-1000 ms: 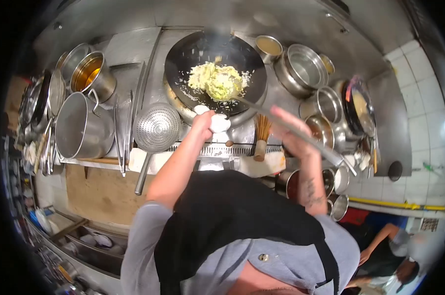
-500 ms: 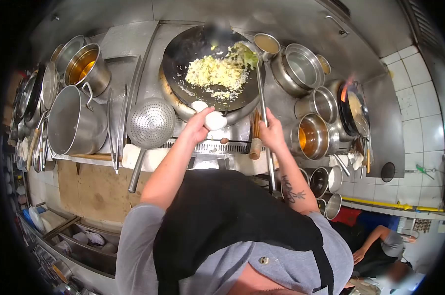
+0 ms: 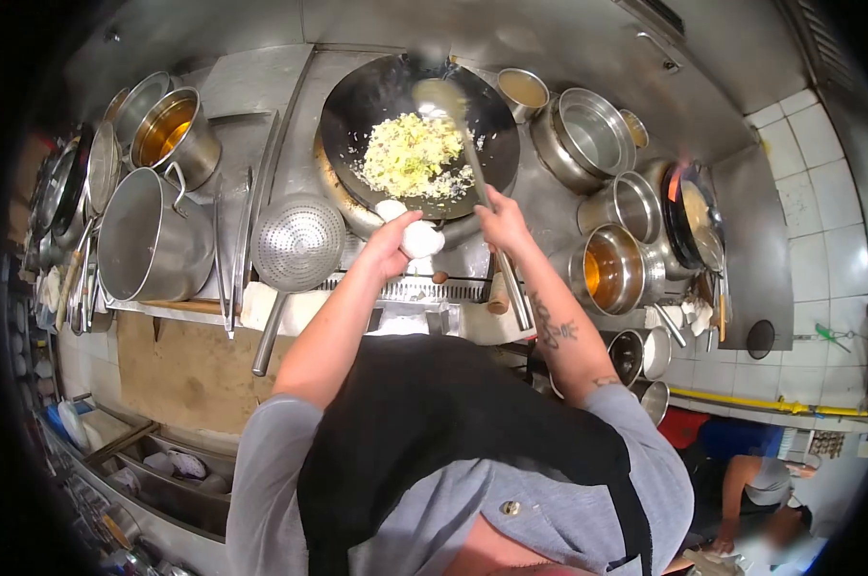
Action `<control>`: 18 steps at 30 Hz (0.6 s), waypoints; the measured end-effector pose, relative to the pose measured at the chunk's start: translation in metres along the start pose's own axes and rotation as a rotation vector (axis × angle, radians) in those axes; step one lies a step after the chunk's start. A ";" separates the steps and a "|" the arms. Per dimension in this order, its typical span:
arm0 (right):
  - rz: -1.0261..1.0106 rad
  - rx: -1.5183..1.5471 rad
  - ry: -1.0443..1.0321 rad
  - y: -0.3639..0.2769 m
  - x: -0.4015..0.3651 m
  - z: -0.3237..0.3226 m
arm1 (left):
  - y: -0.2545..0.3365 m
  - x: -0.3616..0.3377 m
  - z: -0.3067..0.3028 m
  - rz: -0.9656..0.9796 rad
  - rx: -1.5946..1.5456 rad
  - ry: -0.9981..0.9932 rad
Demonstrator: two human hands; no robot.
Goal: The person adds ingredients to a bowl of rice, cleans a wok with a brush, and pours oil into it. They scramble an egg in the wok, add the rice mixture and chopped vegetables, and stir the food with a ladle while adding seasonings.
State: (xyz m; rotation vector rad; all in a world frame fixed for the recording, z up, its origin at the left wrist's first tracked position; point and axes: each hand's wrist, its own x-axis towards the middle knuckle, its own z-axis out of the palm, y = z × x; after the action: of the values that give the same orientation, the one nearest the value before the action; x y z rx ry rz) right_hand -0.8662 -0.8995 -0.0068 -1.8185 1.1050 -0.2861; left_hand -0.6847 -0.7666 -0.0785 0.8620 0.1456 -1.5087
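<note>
My left hand (image 3: 392, 246) is closed on a folded white cloth (image 3: 422, 240) at the near rim of the black wok (image 3: 343, 101). The cloth hides whether a wok handle lies under it. In my right hand (image 3: 504, 226) is the long metal handle of a ladle (image 3: 441, 96); its bowl is blurred by motion above the far side of the wok. Yellow and white fried rice (image 3: 405, 158) with bits of green lies in the wok. Below my right hand, the wooden end of a brush (image 3: 498, 296) shows behind the ladle handle.
Left of the wok are a perforated strainer (image 3: 297, 242), a deep empty pot (image 3: 151, 235) and a pot of amber liquid (image 3: 168, 134). To the right stand a pot of clear liquid (image 3: 595, 130) and another amber one (image 3: 611, 267). A co-worker (image 3: 741, 490) is at lower right.
The ladle has swung left and up from the wok's right side, my right hand moving slightly up and left. The greens that were at the upper right are now among the rice. My left hand stays put.
</note>
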 end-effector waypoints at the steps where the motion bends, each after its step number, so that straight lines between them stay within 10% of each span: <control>1: 0.028 -0.030 -0.089 -0.003 -0.002 0.001 | 0.001 0.000 0.002 -0.009 0.016 0.007; 4: -0.355 -0.263 -0.232 0.034 -0.014 -0.024 | 0.008 -0.001 0.005 -0.006 0.016 0.015; 12: -0.281 -0.374 -0.011 0.038 -0.084 -0.078 | -0.004 0.013 0.013 -0.087 0.146 0.146; 14: 0.025 -0.380 -0.278 -0.017 -0.130 -0.116 | -0.027 -0.057 0.034 0.007 0.068 0.273; 18: -0.031 -0.377 -0.506 -0.036 -0.190 -0.193 | -0.069 -0.130 0.028 0.065 -0.061 0.207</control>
State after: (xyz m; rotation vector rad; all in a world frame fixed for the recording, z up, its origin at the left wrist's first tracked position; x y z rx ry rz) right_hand -1.0703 -0.8623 0.1715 -2.0795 0.8033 0.3764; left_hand -0.7734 -0.6671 -0.0107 0.9640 0.3118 -1.3462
